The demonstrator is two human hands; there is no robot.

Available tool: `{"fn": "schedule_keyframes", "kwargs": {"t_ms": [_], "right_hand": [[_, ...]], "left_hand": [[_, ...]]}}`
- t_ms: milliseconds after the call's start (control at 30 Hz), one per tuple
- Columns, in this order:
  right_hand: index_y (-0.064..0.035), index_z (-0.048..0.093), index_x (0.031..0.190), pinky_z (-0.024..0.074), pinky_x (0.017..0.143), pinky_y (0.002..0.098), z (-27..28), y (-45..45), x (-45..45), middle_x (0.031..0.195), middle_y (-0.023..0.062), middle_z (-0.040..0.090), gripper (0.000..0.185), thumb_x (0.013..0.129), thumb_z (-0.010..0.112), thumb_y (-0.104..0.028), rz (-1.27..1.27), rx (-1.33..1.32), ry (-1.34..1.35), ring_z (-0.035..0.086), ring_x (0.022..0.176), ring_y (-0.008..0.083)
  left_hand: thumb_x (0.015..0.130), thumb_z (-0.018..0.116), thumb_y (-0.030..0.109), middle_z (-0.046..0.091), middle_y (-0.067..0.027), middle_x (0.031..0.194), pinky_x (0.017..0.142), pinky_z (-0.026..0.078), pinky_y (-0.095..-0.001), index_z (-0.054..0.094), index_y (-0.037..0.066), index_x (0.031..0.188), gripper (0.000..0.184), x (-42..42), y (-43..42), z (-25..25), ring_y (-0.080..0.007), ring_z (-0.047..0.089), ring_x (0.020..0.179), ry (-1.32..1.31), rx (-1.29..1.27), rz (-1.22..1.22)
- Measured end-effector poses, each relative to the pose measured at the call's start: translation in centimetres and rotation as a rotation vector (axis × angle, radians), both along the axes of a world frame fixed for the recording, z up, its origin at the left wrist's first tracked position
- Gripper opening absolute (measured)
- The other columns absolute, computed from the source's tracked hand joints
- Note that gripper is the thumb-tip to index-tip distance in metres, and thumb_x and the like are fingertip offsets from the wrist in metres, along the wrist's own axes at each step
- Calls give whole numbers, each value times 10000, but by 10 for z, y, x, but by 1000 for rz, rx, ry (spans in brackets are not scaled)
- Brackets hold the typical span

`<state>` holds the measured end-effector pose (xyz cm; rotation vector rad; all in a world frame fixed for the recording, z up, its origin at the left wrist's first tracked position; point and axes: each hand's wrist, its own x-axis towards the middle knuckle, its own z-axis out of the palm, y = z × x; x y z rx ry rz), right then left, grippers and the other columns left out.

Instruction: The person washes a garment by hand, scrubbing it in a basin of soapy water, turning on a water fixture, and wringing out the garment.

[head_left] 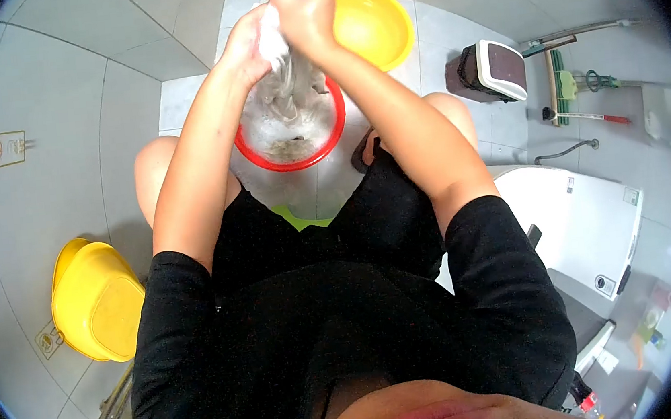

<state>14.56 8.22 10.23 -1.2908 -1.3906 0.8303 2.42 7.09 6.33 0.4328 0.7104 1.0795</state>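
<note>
Over a red-rimmed basin (296, 166) both hands hold a wet white and grey cloth (289, 93). My left hand (245, 47) is closed round the cloth's bunched part. My right hand (305, 12) grips it higher up, with a white end poking out above the fist. The cloth's lower part hangs into sudsy, greyish water in the basin. Whether it touches the basin's bottom is hidden by foam. Just behind my right hand is a yellow basin (374, 24) on the tiled floor.
A bin with a white-rimmed lid (501, 71) stands at the right. Brushes (585, 115) hang on the right wall. A white appliance (571, 223) is at my right side. Yellow tubs (102, 301) hang at the left wall. Something green (301, 217) lies between my legs.
</note>
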Motion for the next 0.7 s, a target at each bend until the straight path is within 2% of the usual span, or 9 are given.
{"fn": "schedule_keyframes", "kwargs": {"t_ms": [67, 133, 200, 233, 300, 400, 567, 633, 700], "right_hand": [[26, 676, 939, 529, 767, 375, -19, 33, 15, 888, 155, 719, 276, 903, 696, -247, -58, 84, -83, 681, 830, 254], [38, 701, 1049, 545, 807, 390, -27, 50, 34, 943, 207, 732, 382, 911, 693, -318, -21, 53, -54, 709, 897, 306], [45, 691, 1090, 540, 768, 377, -32, 62, 48, 928, 182, 731, 459, 938, 660, -387, 43, 23, -54, 696, 844, 282], [44, 681, 1107, 526, 738, 355, -14, 54, 52, 907, 141, 722, 508, 954, 638, -439, 102, -203, -22, 662, 802, 222], [35, 681, 1110, 516, 732, 340, 8, 39, 54, 909, 119, 713, 493, 955, 643, -432, 156, -197, -7, 641, 804, 192], [3, 685, 1112, 499, 763, 302, 40, 22, 62, 949, 75, 699, 431, 960, 662, -399, 341, -318, 9, 614, 864, 141], [-28, 715, 1038, 479, 832, 281, 53, -2, 61, 970, 33, 698, 350, 946, 705, -365, 613, -122, -30, 601, 914, 118], [-31, 719, 1024, 478, 838, 284, 48, -5, 57, 972, 29, 700, 338, 948, 705, -360, 669, -110, -58, 601, 920, 119], [-32, 719, 1031, 481, 846, 291, 46, -4, 54, 978, 35, 705, 339, 947, 704, -361, 713, -96, -83, 606, 931, 118]], "left_hand": [[982, 603, 364, 713, -89, 1066, 861, 557, -364, 636, 22, 1156, 385, 0, -5, 14, -210, 692, 953, 6, 20, -21], [983, 624, 417, 693, -77, 1196, 939, 532, -350, 584, 2, 1299, 523, -6, -10, 27, -201, 681, 1028, 453, 47, -71], [923, 676, 503, 692, -155, 1199, 946, 509, -341, 584, -50, 1289, 670, -9, -27, 46, -216, 666, 1086, 560, 87, -20], [910, 688, 531, 682, -140, 1218, 959, 501, -342, 599, -27, 1286, 679, -24, -22, 37, -207, 651, 1098, 715, 125, -119], [851, 739, 585, 671, -145, 1226, 963, 489, -348, 614, -19, 1281, 752, -46, -18, 22, -194, 621, 1129, 1082, 196, -232], [806, 784, 579, 677, -143, 1210, 961, 489, -351, 602, -23, 1294, 796, -59, -33, 24, -210, 627, 1120, 1267, 404, -367], [804, 812, 514, 676, -110, 1201, 1028, 451, -363, 606, 21, 1308, 735, -65, -36, -8, -214, 605, 1164, 1384, 522, -157], [774, 840, 498, 686, -127, 1197, 1001, 474, -354, 629, 13, 1286, 736, -56, -35, -10, -223, 620, 1152, 1198, 776, -88], [809, 814, 484, 687, -127, 1192, 997, 477, -358, 629, 11, 1283, 695, -48, -43, 5, -219, 624, 1141, 1099, 679, -140]]}}
